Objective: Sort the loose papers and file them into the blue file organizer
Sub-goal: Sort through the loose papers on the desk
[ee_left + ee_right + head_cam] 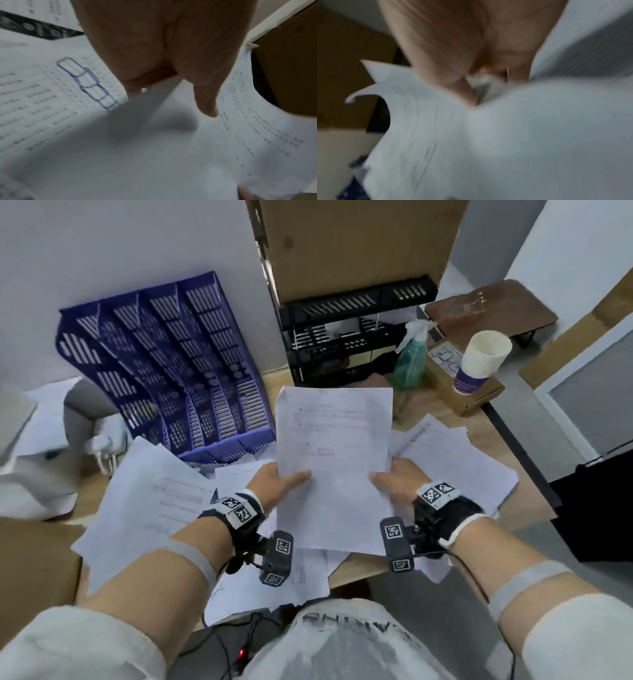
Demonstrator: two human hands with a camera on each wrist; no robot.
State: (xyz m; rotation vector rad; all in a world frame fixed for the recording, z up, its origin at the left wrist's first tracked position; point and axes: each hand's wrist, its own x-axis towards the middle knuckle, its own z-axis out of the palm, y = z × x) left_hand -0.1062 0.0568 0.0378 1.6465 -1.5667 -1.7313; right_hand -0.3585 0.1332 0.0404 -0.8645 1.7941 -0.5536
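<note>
A stack of white printed papers (334, 460) is held up above the desk, in the middle of the head view. My left hand (279, 479) grips its left edge, thumb on top. My right hand (394, 479) grips the right edge the same way. The left wrist view shows my left hand (171, 83) with its thumb pressed on the stack (171, 155). Blurred, the right wrist view shows my right hand (471, 81) pinching the fanned sheets (505, 135). The blue file organizer (164, 364) leans at the back left, its slots empty. Loose papers (147, 501) cover the desk below.
A black wire rack (349, 337) and a cardboard box (356, 244) stand behind the papers. A green spray bottle (411, 361), a stack of paper cups (479, 361) and a small carton (466, 392) sit at the right. More papers (459, 460) lie on the right.
</note>
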